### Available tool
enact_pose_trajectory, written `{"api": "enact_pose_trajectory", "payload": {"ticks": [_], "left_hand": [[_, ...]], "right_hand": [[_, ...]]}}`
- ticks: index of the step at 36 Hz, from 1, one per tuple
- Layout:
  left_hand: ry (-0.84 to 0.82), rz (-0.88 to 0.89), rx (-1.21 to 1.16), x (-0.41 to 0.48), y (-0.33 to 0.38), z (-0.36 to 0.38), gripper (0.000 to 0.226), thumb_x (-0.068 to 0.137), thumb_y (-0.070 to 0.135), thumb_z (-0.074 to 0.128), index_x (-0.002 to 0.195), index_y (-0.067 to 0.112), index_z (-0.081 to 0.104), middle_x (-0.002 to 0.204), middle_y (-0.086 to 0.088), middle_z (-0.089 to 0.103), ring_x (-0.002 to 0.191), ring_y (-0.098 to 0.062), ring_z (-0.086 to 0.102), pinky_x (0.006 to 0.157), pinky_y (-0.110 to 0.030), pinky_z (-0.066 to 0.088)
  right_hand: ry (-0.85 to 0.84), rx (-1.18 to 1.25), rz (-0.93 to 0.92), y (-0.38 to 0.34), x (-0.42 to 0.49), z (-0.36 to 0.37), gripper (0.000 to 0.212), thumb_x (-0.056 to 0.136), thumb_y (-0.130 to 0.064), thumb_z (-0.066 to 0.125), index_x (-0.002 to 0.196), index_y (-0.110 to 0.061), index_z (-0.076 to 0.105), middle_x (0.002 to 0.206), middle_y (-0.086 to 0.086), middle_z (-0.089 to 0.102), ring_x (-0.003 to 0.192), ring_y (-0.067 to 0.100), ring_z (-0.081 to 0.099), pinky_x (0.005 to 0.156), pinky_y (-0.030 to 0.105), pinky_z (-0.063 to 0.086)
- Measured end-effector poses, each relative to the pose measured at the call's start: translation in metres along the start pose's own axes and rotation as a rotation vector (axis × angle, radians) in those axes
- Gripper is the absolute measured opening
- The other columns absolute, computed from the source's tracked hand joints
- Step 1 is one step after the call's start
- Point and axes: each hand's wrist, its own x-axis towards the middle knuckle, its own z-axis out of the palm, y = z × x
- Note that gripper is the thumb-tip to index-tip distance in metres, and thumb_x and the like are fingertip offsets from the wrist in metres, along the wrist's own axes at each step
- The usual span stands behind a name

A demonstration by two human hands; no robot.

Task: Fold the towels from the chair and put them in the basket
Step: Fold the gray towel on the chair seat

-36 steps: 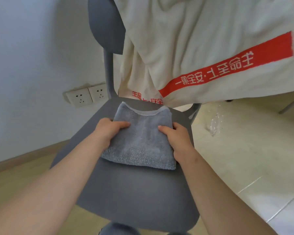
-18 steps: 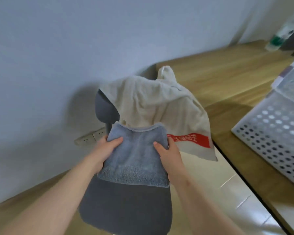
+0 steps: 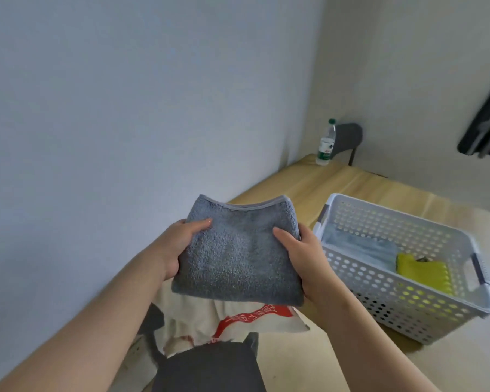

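- Hands first: my left hand (image 3: 178,247) and right hand (image 3: 303,258) hold the grey towel (image 3: 238,250) by its two sides, up in the air in front of me.
- On each hand I see only the thumb, lying on top of the cloth. The fingers go under the fold and are hidden, so I read them as clamped on the grey towel from below.
- The grey towel is folded into a thick square with its hemmed edge away from me. It is above the chair and just left of the basket (image 3: 379,295), not in it.
- The grey towel and my right hand cover the basket's near left corner.
- The basket stands on the counter (image 3: 303,179). Inside lie a blue towel (image 3: 359,247), folded flat, and a yellow cloth (image 3: 425,271) to its right. Something dark sits at the yellow cloth's top edge, too small for me to tell.
- Below the grey towel, a cream towel (image 3: 238,321) with a red band hangs over the chair (image 3: 210,369). The print on the band is blurred, and much of the cream towel is behind the grey one.
- The chair is cut off by the bottom edge; I see only dark grey parts of it.
- At the far end of the counter a bottle (image 3: 326,144) with a green cap stands upright, just in front of a grey chair back (image 3: 350,135).
- A dark garment (image 3: 487,128) hangs at the right edge, cut off by the frame.
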Motion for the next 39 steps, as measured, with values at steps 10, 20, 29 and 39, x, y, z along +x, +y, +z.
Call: {"api": "enact_pose_trajectory", "payload": {"ticks": [10, 20, 29, 39], "left_hand": [[-0.293, 0.087, 0.083, 0.036, 0.056, 0.151, 0.017, 0.091, 0.023, 0.051, 0.084, 0.013, 0.062, 0.065, -0.008, 0.071, 0.068, -0.024, 0.065, 0.066, -0.031, 0.049], [-0.348, 0.087, 0.232, 0.104, 0.02, 0.308, 0.044, 0.089, 0.002, 0.052, 0.131, 0.006, 0.039, 0.1, -0.016, 0.057, 0.079, -0.025, 0.058, 0.067, -0.034, 0.05], [-0.319, 0.04, 0.591, 0.129, -0.047, 0.355, 0.071, 0.092, 0.001, 0.045, 0.147, 0.032, 0.013, 0.142, -0.022, 0.035, 0.057, -0.012, 0.044, 0.047, -0.022, 0.038], [-0.361, 0.375, 1.266, 0.135, -0.067, 0.356, 0.066, 0.091, 0.007, 0.043, 0.14, 0.047, 0.025, 0.154, 0.006, 0.0, 0.127, -0.027, 0.034, 0.08, -0.029, 0.048]], "right_hand": [[0.261, -0.013, -0.088, -0.058, 0.029, -0.136, 0.006, 0.09, -0.021, 0.06, 0.095, -0.023, 0.059, 0.092, -0.001, 0.067, 0.08, 0.018, 0.066, 0.059, 0.028, 0.052], [0.531, -0.463, 0.105, -0.031, 0.078, -0.276, 0.013, 0.083, -0.017, 0.059, 0.093, -0.012, 0.053, 0.094, 0.008, 0.062, 0.083, 0.024, 0.06, 0.074, 0.037, 0.052], [0.345, -1.149, 0.243, 0.006, 0.08, -0.302, 0.067, 0.09, -0.013, 0.041, 0.147, -0.028, 0.009, 0.14, 0.005, 0.038, 0.107, 0.031, 0.055, 0.07, 0.03, 0.039], [-0.068, -1.623, 0.313, 0.025, 0.087, -0.283, 0.06, 0.094, -0.022, 0.044, 0.147, -0.017, 0.015, 0.157, 0.014, -0.003, 0.137, 0.034, 0.021, 0.107, 0.042, 0.026]]}}
